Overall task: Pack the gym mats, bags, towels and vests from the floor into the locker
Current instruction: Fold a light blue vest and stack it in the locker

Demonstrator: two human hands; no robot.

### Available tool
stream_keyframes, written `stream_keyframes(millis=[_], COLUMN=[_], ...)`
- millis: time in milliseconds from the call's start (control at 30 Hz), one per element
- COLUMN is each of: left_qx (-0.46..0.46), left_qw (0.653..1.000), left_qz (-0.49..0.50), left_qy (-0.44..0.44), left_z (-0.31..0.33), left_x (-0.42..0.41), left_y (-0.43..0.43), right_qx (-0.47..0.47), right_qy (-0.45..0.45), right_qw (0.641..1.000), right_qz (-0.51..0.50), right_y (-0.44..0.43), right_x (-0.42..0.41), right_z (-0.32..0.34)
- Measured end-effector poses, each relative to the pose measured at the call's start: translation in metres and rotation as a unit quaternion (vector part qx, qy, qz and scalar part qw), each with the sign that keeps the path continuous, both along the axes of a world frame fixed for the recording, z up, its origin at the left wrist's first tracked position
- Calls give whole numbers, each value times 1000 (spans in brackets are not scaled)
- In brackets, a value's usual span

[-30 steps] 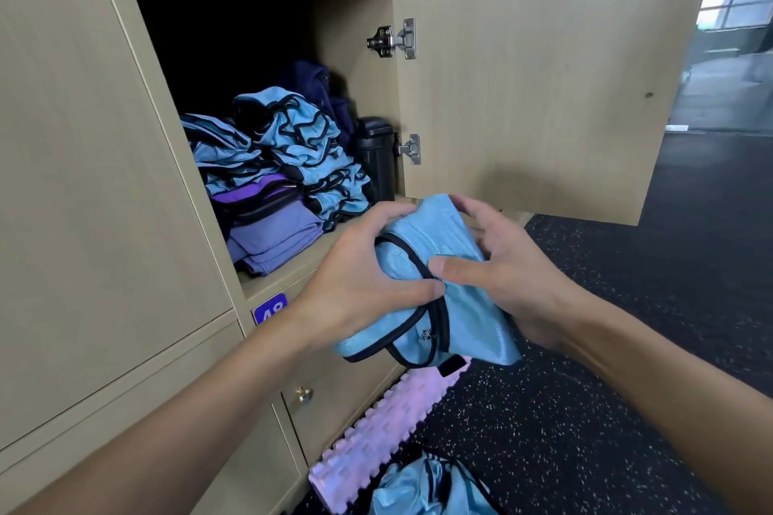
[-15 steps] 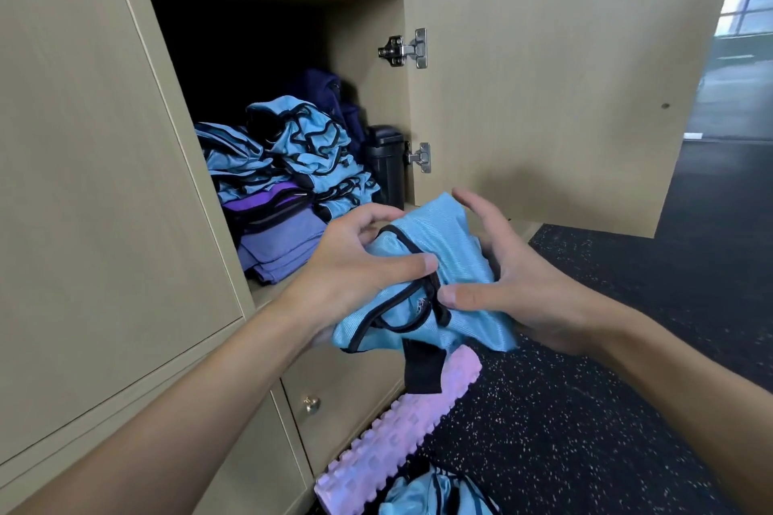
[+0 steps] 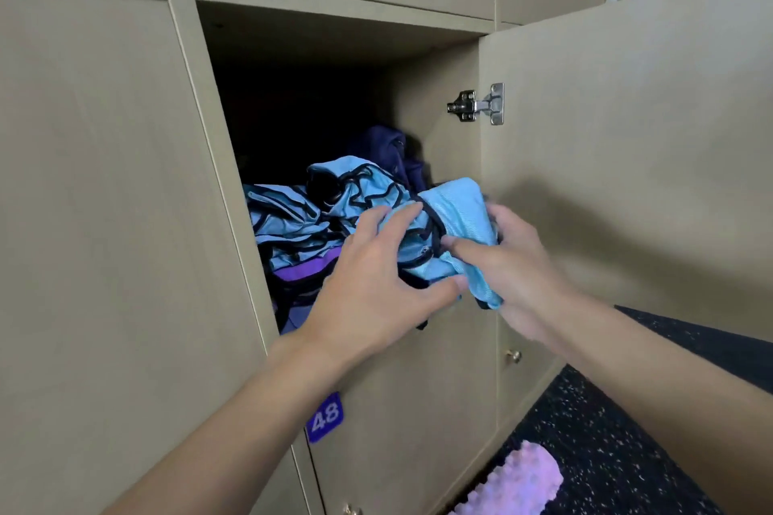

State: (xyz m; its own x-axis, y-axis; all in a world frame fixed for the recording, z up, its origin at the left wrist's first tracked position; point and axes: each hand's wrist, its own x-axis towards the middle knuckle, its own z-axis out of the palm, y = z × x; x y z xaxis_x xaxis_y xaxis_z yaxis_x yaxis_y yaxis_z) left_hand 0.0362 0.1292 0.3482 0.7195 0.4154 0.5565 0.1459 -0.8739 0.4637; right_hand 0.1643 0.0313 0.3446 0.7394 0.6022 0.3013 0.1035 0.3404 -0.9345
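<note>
mid-pack, looks well along. gripping one bunched light-blue vest (image 3: 458,211) with both hands. left hand (image 3: 376,284) wrapped over its near side, fingers curled on top, thumb underneath. right hand (image 3: 516,268) clamped on the far end, thumb across the top, fingers hidden behind the cloth. holding the vest at the mouth of the open locker (image 3: 435,96), front right, touching the pile inside, not yet let go.

already inside: heap of blue black-trimmed vests (image 3: 288,217), purple folded stuff (image 3: 299,273) under it, dark navy bag (image 3: 387,146) at the back. too dark to tell what sits deeper. locker door (image 3: 627,138) swung wide to the right, tag 48 (image 3: 324,416) below the opening.

left to do, as a guess: push this vest onto the heap and release, then fetch the pink knobbly roll (image 3: 518,485) lying on the floor (image 3: 606,431) beside the lower lockers. room showing above the heap, so probably fits. only a corner of floor in view, so no calling the remaining count.
</note>
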Motion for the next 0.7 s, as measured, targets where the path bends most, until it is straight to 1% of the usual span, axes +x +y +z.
stream_keyframes(millis=[133, 333, 433, 500, 533, 567, 600, 633, 667, 700], left_qx=[84, 196, 215, 223, 220, 211, 200, 186, 172, 161], left_qw=[993, 966, 955, 947, 944, 942, 940, 939, 940, 943], left_qz=[88, 162, 196, 225, 242, 261, 277, 287, 289, 286], left_qy=[-14, -46, -63, -62, -47, -21, 10, 39, 56, 61], left_z=[14, 40, 53, 63, 66, 67, 66, 62, 55, 48], left_x=[21, 47, 59, 69, 73, 78, 83, 87, 90, 93], left_y=[24, 66, 88, 103, 112, 121, 131, 139, 147, 154], right_qx=[5, 16, 29, 25, 8, -25, -74, -119, -137, -136], right_qy=[-5, -18, -40, -61, -87, -141, -232, -330, -415, -476], right_qw=[1000, 996, 994, 993, 993, 989, 970, 936, 898, 868], right_qz=[17, 82, 102, 97, 79, 47, 3, -31, -47, -47], right_y=[43, 93, 118, 143, 156, 169, 181, 189, 195, 200], right_x=[15, 46, 60, 70, 76, 84, 92, 100, 107, 112], right_z=[22, 57, 77, 86, 87, 85, 81, 76, 70, 65])
